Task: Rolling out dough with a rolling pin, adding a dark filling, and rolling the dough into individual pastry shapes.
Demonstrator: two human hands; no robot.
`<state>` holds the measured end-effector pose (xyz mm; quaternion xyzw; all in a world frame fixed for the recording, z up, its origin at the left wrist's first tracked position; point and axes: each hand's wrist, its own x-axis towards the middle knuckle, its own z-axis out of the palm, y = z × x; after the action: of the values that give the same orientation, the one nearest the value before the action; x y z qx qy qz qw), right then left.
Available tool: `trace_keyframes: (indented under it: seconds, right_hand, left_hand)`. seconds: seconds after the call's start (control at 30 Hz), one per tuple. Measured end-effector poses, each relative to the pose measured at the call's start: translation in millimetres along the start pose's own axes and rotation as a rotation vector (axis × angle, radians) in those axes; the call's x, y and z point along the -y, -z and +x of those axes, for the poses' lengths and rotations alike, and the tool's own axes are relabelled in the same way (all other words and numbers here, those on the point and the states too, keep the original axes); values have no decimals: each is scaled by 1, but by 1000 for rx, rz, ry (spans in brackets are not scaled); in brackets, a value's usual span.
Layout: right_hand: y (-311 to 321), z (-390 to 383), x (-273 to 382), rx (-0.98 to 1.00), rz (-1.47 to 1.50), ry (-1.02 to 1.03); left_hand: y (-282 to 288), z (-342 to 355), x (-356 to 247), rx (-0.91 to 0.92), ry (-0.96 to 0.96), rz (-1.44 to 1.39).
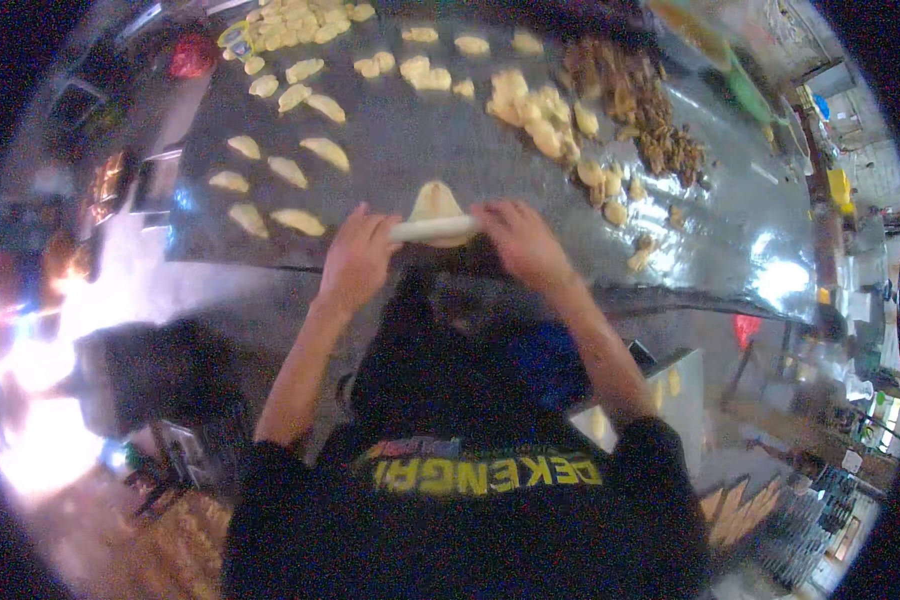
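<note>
A pale rolling pin (433, 230) lies crosswise near the front edge of the dark table (400, 135). Its left end is under the closed fingers of my left hand (360, 256), and my right hand (520, 240) grips the other end. Beneath the pin is a flattened piece of dough (434, 202), which shows beyond it as a rounded point and a little on the near side. To the left of my hands lie several oval, tapered dough pieces (288, 171), spaced apart. What my palms touch is hidden.
A heap of dough lumps (535, 115) sits right of centre, beside a pile of brown lumpy pieces (630, 90). More dough pieces (300, 22) crowd the far left corner. A red thing (192, 56) is at the left edge, and a pale tray (675, 385) stands below the table at right.
</note>
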<state>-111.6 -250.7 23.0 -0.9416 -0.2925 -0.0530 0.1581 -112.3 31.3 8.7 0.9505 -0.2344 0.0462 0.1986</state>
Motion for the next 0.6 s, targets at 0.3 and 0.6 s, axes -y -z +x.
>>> trace_keyframes:
  seconds: [0.3,0.6]
  right_hand:
    - [16,-36,-81,-285,-363,-535]
    - [-22,16,-7,-12,239,-86]
  left_hand:
    - [-6,12,-24,-142,36,-98]
    - [-25,13,-19,-193,3,-118]
